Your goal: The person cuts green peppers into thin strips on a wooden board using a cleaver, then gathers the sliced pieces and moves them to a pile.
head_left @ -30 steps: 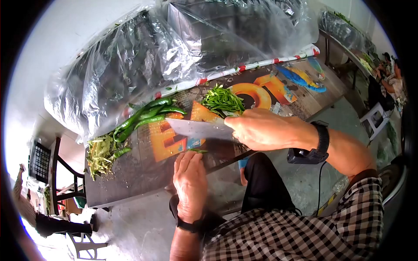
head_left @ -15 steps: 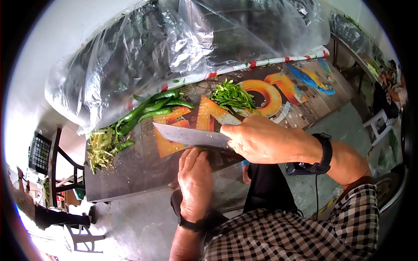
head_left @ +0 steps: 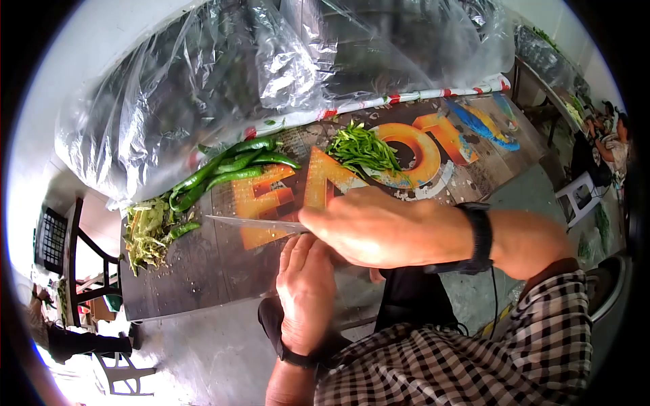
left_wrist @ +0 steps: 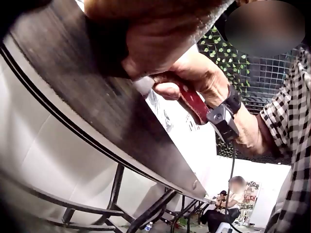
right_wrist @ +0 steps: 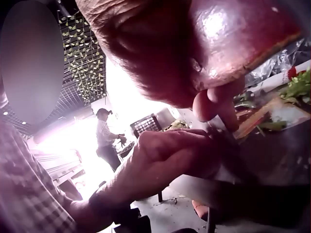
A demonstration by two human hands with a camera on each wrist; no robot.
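My right hand grips a knife by its dark red handle. The blade points left, seen nearly edge-on, just beyond the fingertips of my left hand. Bent over the near edge of the table, my left hand holds a green chili pepper that is hidden under its fingers now; a bit of it showed earlier. Several whole green chili peppers lie to the left, beyond the blade. A heap of sliced green pepper sits past my right hand.
Pale green scraps lie at the table's left end. Clear plastic sheeting covers a bulky dark thing along the far side. The printed tabletop has its near edge close to my knees. Other people and a white stool are farther off.
My right hand has moved left and nearer to my left hand. The knife blade has swung from showing its broad side to almost edge-on. My left hand stays at the table edge.
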